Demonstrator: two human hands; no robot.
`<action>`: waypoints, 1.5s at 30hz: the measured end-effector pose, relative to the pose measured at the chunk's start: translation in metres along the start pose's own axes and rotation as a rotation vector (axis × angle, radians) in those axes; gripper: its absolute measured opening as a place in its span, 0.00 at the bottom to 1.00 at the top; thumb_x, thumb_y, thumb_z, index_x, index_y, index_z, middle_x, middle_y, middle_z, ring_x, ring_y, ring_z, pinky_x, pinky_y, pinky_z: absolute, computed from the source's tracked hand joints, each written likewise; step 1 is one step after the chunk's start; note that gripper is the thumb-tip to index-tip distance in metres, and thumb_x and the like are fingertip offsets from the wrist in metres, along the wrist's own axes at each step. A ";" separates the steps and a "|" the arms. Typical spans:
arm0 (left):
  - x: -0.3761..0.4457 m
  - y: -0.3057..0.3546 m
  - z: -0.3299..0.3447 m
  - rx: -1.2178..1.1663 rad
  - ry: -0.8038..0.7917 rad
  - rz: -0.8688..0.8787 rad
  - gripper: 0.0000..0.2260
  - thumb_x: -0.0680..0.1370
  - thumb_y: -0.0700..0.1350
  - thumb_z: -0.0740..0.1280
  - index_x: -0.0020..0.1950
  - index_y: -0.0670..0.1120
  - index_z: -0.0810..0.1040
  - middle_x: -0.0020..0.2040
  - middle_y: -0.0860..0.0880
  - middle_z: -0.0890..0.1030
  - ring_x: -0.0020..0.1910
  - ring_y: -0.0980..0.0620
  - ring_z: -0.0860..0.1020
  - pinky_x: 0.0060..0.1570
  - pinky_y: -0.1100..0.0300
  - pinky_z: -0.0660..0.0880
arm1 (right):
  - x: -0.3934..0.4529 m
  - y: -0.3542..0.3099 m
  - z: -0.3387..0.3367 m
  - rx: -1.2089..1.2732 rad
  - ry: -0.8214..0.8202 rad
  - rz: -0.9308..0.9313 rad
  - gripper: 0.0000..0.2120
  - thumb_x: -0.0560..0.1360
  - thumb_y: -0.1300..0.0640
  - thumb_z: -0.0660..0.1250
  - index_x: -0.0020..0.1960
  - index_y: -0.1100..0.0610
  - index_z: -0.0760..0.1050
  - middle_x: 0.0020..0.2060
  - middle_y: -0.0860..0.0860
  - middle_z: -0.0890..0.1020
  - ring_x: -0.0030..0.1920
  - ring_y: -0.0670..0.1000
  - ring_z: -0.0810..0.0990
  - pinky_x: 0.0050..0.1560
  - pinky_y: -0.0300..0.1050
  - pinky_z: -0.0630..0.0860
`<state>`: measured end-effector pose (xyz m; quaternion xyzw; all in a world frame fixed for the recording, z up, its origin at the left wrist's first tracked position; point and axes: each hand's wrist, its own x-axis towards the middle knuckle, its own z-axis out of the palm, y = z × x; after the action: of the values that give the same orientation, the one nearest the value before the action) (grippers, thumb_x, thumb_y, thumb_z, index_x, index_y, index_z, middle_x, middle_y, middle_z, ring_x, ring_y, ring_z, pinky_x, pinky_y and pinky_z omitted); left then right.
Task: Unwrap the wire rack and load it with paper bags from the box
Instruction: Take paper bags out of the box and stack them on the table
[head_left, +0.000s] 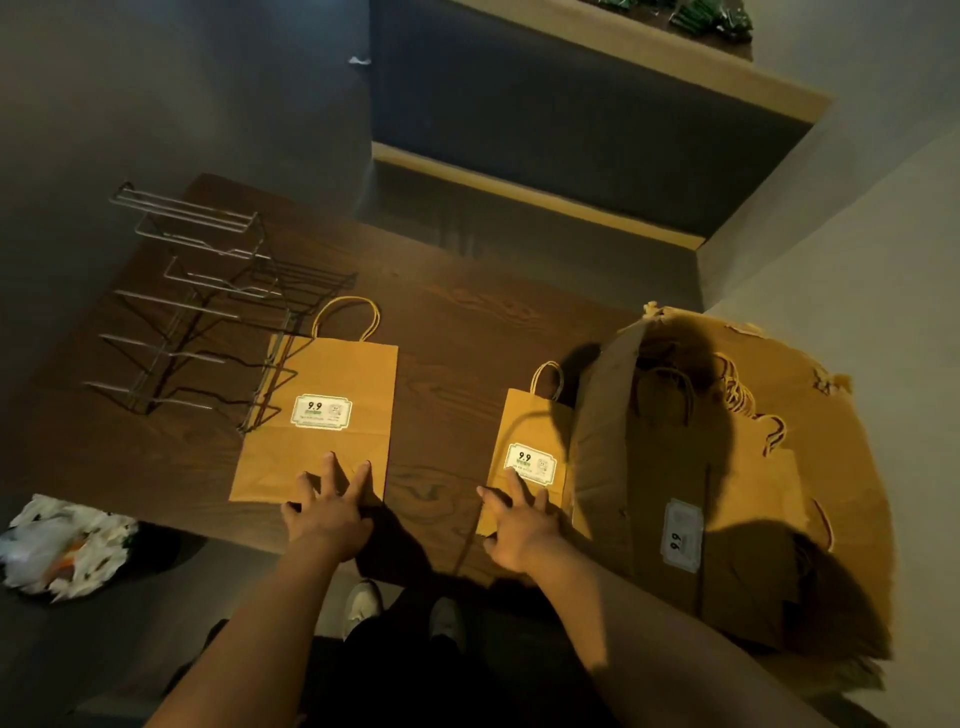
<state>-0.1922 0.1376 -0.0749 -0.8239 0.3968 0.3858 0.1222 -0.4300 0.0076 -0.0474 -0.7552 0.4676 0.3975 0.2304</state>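
A bare wire rack (208, 306) stands on the left part of the dark wooden table (467, 322), with nothing in it. A large brown paper bag (322, 374) with a 9.9 label lies flat next to the rack's right side. My left hand (327, 512) presses spread fingers on its bottom edge. A smaller labelled paper bag (524, 426) lies flat further right, against the open cardboard box (727, 467). My right hand (519, 525) rests on this bag's lower end with fingers spread. The box holds several more paper bags.
Crumpled white wrapping (62, 545) lies in a dark bin on the floor at the left, below the table edge. Wooden steps or shelves (545, 182) rise behind the table. My shoes show below the table's near edge.
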 end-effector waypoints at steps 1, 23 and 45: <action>0.001 0.000 -0.003 -0.007 0.001 0.008 0.37 0.80 0.61 0.62 0.81 0.67 0.40 0.83 0.48 0.34 0.80 0.33 0.40 0.73 0.31 0.56 | -0.003 0.001 -0.003 0.001 0.000 0.003 0.38 0.80 0.45 0.64 0.79 0.32 0.42 0.79 0.46 0.30 0.78 0.72 0.40 0.74 0.70 0.60; -0.133 0.251 -0.109 -1.070 0.169 0.507 0.09 0.83 0.51 0.60 0.49 0.52 0.78 0.48 0.50 0.81 0.50 0.46 0.79 0.51 0.48 0.75 | -0.095 0.181 -0.074 0.518 0.533 0.155 0.35 0.76 0.59 0.73 0.78 0.51 0.62 0.73 0.56 0.69 0.70 0.58 0.71 0.67 0.53 0.73; -0.166 0.276 -0.095 -1.177 0.261 0.474 0.07 0.83 0.50 0.64 0.56 0.49 0.77 0.54 0.48 0.81 0.54 0.46 0.80 0.61 0.42 0.78 | -0.145 0.283 -0.157 0.460 0.599 -0.001 0.21 0.80 0.55 0.68 0.72 0.49 0.72 0.67 0.52 0.77 0.64 0.56 0.76 0.65 0.53 0.74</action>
<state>-0.4119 0.0014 0.1396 -0.6835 0.3016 0.4519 -0.4875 -0.6570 -0.1582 0.1683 -0.7668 0.5909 0.0435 0.2470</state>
